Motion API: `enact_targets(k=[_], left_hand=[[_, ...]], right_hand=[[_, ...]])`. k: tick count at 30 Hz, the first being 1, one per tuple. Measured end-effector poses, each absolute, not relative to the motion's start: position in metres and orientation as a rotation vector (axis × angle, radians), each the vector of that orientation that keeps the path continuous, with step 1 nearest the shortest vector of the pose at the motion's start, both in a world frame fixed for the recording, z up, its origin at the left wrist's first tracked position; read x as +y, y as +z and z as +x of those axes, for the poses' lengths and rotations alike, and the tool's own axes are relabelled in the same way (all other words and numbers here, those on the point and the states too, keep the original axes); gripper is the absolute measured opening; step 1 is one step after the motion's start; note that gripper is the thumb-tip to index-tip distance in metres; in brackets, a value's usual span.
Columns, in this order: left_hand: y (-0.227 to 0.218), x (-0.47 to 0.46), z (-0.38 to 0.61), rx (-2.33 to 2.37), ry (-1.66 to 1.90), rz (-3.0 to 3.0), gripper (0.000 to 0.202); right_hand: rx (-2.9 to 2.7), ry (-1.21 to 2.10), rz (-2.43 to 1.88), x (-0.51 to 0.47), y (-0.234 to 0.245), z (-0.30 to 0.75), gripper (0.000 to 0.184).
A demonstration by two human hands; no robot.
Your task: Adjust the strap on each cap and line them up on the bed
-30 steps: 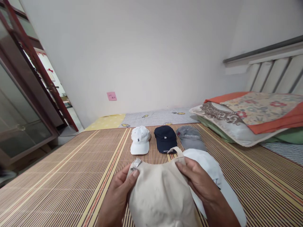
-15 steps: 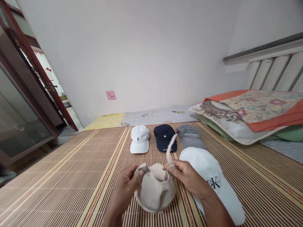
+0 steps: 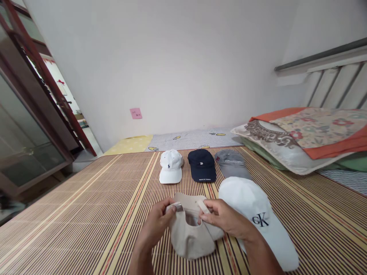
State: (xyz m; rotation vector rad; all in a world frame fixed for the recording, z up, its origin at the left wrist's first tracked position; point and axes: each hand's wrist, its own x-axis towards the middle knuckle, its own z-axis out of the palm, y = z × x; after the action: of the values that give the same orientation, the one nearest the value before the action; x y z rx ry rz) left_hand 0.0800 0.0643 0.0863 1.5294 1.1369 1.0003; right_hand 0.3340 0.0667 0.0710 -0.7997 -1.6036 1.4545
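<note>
A beige cap [image 3: 191, 240] rests on the striped mat with its rear opening facing up. My left hand [image 3: 156, 219] pinches the left side of that opening, beside a metal buckle [image 3: 178, 207]. On the other side, my right hand [image 3: 222, 215] grips the cap's loose strap [image 3: 203, 207] between thumb and fingers. The strap's end is partly hidden by my fingers. Close to my right forearm lies a larger white cap [image 3: 243, 200] with dark letters, its brim pointing toward me.
Behind my hands a small white cap [image 3: 171, 166], a navy cap [image 3: 201, 165] and a grey cap [image 3: 233, 164] sit in a row on the mat [image 3: 86, 214]. Pillows [image 3: 286, 151] with a floral orange-edged cover [image 3: 321, 130] lie at right. A wall rises behind.
The strap stood upright above my right hand and is now drawn down toward the opening. The beige cap has turned and tipped, showing more of its inside. The other caps stay put.
</note>
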Motion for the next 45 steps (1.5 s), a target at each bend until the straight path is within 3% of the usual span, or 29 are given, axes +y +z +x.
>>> enact_targets(k=[11, 20, 33, 45], left_hand=[[0.105, 0.053, 0.091, 1.003, 0.904, 1.578, 0.042], [0.1, 0.057, 0.083, 0.887, 0.841, 1.501, 0.046], [0.088, 0.06, 0.08, 0.805, 0.898, 1.376, 0.037], [0.076, 0.063, 0.078, 0.843, 0.919, 1.338, 0.042]], right_hand=[[-1.342, 1.552, -0.544, 0.055, 0.089, 0.334, 0.031], [-1.299, 1.467, -0.7, 0.059, 0.091, 0.323, 0.043], [-1.437, 1.522, -0.777, 0.054, 0.095, 0.323, 0.042], [-1.709, 1.315, -0.861, 0.051, 0.099, 0.322, 0.039]])
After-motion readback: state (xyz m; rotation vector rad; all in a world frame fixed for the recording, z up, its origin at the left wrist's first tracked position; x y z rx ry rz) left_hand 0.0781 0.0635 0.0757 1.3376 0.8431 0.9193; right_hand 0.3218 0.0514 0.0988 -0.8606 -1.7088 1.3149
